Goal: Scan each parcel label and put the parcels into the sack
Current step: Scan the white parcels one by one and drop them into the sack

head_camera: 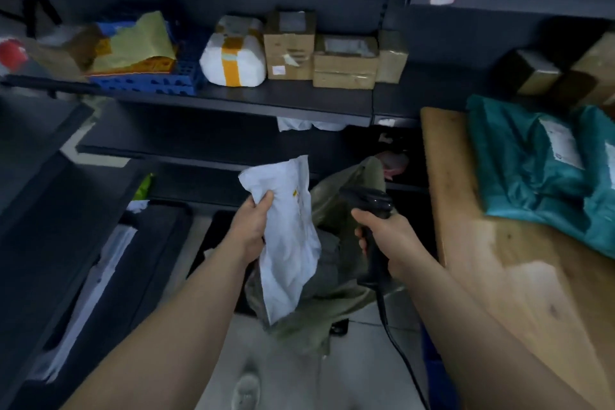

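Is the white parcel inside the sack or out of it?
Out. The left hand grips the white parcel over the olive sack, its whole length in view.

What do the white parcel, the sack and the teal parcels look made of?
White parcel: probably thin plastic mailer film, matte, creased. Sack: likely woven fabric, dull olive, slumps in soft folds. Teal parcels: glossy plastic film, shiny wrinkles.
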